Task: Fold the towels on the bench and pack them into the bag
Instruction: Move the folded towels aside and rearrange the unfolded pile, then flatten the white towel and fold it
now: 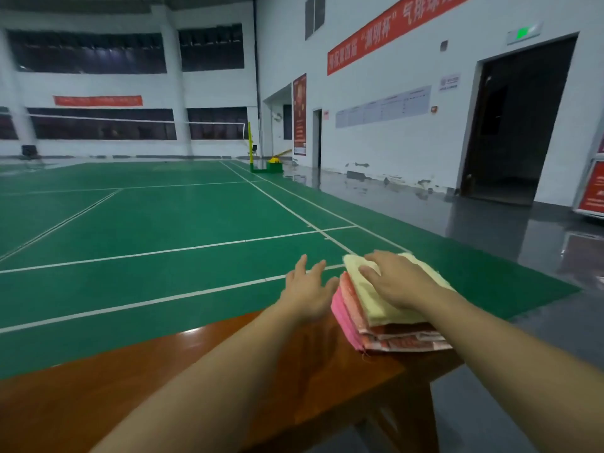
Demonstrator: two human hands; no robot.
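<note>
Three folded towels (385, 308) (one bench (163, 387))

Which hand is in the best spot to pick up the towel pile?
The right hand. Its palm already lies flat on the yellow towel topping the folded stack on the bench. The left hand is beside the stack, fingers spread, holding nothing.

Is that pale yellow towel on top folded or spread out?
Folded: the pale yellow towel lies as a compact rectangle atop the stacked pink and orange towels, under the right hand.
</note>
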